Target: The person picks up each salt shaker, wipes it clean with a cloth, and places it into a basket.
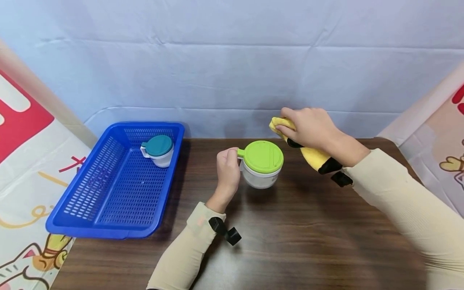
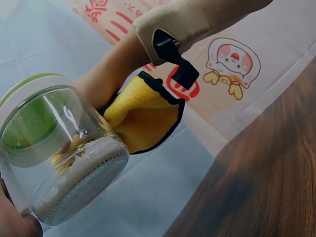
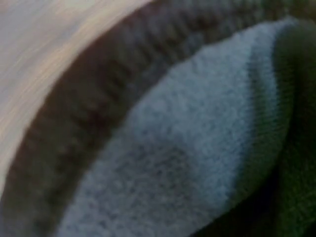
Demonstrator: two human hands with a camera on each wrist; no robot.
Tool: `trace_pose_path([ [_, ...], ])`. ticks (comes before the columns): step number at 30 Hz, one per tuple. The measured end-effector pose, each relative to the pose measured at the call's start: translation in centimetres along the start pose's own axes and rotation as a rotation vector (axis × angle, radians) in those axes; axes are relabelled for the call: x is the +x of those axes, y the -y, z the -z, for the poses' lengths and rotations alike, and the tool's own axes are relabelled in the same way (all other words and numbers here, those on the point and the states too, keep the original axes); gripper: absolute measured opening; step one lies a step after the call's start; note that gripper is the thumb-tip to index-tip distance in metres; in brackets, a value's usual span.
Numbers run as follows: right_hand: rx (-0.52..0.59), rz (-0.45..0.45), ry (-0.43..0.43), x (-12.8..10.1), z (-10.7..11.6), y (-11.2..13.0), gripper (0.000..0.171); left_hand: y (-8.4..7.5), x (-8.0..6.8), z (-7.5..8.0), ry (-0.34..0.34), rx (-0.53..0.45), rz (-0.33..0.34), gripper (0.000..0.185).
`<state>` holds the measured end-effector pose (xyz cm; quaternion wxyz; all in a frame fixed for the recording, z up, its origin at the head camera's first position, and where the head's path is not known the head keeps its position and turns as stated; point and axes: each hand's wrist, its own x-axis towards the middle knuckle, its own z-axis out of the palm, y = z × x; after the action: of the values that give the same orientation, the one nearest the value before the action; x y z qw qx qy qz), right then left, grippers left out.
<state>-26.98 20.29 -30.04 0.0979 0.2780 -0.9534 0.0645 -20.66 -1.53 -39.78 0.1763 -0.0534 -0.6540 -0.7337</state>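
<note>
My left hand (image 1: 228, 169) grips the handle of a clear glass jar (image 1: 262, 179) with a bright green lid (image 1: 263, 157), held up above the table. In the left wrist view some whitish contents lie at the bottom of the glass jar (image 2: 84, 173). To the right of the jar, my right hand (image 1: 313, 127) pinches a yellow cloth (image 1: 280, 123) with black edging, part of which hangs below the palm. That cloth (image 2: 143, 111) appears behind the jar in the left wrist view. Blurred fabric (image 3: 187, 133) fills most of the right wrist view and hides the right fingers.
A blue perforated basket (image 1: 159, 217) stands at the left of the brown wooden table (image 1: 290, 241). Inside its far right corner sits a similar jar with a teal lid (image 1: 159, 146). A pale cloth backdrop (image 1: 217, 72) rises behind the table, with printed sheets at both sides.
</note>
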Motion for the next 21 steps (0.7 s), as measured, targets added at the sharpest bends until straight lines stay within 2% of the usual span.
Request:
trace_pose_path([
  [7,0.043,0.012,-0.034,-0.7,0.9,0.2,0.02,-0.2,0.0,0.0,0.004,-0.006,0.004,0.034],
  [15,0.075,0.086,-0.104,-2.0,2.1,0.5,0.016,-0.2,0.0,-0.1,0.001,-0.022,0.01,0.034],
  [21,0.101,0.141,-0.121,-3.0,3.3,0.9,0.015,-0.1,0.0,0.0,-0.004,-0.015,0.012,0.034],
])
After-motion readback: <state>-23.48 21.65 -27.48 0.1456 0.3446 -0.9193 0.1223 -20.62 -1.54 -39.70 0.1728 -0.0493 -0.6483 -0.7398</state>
